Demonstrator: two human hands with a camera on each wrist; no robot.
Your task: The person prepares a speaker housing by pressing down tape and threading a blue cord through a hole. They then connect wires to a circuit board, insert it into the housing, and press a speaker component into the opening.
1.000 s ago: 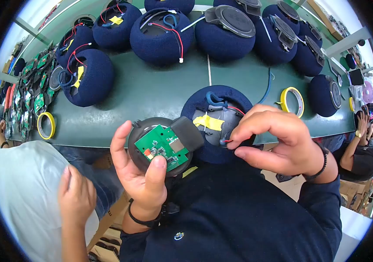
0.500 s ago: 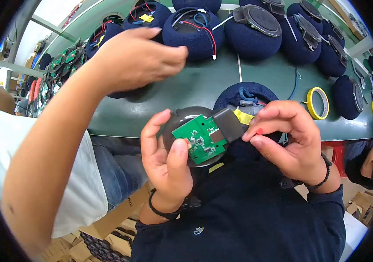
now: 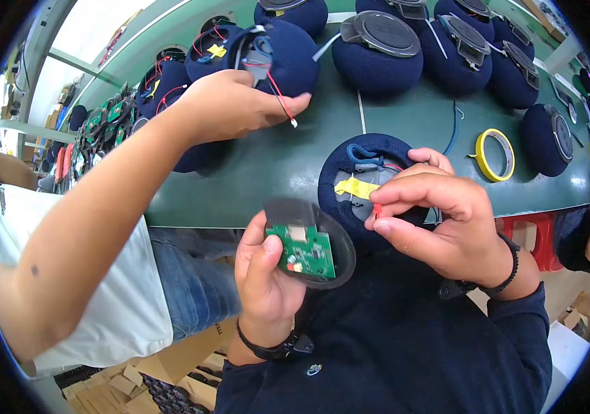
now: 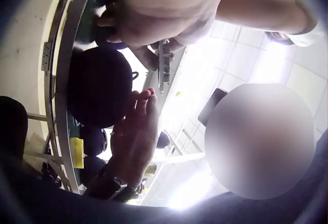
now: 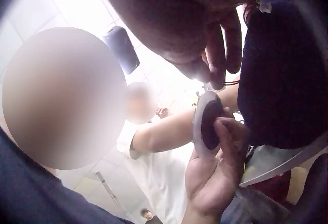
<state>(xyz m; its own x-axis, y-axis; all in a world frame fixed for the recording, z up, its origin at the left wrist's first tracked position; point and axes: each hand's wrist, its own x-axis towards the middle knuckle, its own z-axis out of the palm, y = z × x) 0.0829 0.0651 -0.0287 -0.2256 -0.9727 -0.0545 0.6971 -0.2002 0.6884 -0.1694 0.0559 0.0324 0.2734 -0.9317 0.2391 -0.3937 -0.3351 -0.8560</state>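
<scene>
My left hand (image 3: 267, 290) holds a round black cap (image 3: 340, 252) by its edge, thumb on the green circuit board (image 3: 312, 255) mounted on it. A black block (image 3: 288, 212) juts from the board's upper edge. In my right hand (image 3: 447, 207), thumb and forefinger pinch a red wire (image 3: 377, 210), with only a short bit visible. Just behind those fingers sits a navy fabric-covered round speaker body (image 3: 333, 155), its open face showing yellow tape (image 3: 355, 188) and a coiled blue cord (image 3: 360, 153). The cap (image 5: 205, 121) appears edge-on in the right wrist view.
At left, another person's hand (image 3: 240, 103) is on a navy speaker body (image 3: 291, 58) with dangling wires. Several more bodies (image 3: 378, 65) line the back of the green table (image 3: 274, 179). Yellow tape roll (image 3: 495, 155) lies right; circuit boards (image 3: 105, 121) are piled far left.
My left hand has turned the cap so its black block now points up. My right hand keeps its pinch. The other person's arm has reached in and tilted a speaker body at the back.
</scene>
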